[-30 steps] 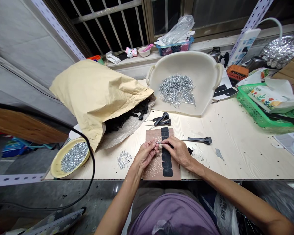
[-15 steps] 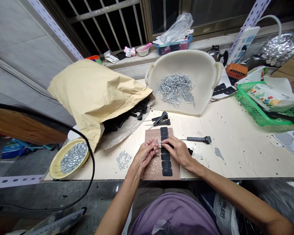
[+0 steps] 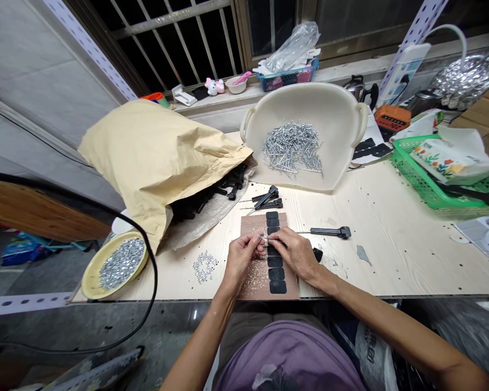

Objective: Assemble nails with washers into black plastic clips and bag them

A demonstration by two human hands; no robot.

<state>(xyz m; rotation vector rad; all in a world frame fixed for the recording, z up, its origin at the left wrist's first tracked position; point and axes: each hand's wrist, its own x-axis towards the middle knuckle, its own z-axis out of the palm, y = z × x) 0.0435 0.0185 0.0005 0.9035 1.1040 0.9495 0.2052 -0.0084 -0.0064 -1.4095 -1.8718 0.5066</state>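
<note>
Both hands meet in the lower middle of the frame, over a brown rectangular board [image 3: 253,279] that carries a column of black rounded pads [image 3: 276,273]. The left hand [image 3: 241,256] and right hand [image 3: 296,253] are closed at the fingertips, pinching a thin silver metal pin [image 3: 264,238] between them. A black plastic end [image 3: 318,254] pokes out beside the right palm; I cannot tell whether that hand grips it.

The pin looks slim and slick. A loose pinch could let it fall among the scatter of tiny silver bits [image 3: 204,266] just left of the board. It could also go over the near edge of the pale wooden table [image 3: 391,244], which runs close under the wrists. A push off line might prick a fingertip.

At lower left, the round yellow dish [image 3: 90,282] of silver bits seems to hang over the table's edge, so a left elbow could tip it. The tan paper sack [image 3: 155,152] crowds the upper left. Right of the board the tabletop lies mostly bare up to the green plastic basket [image 3: 427,190].
</note>
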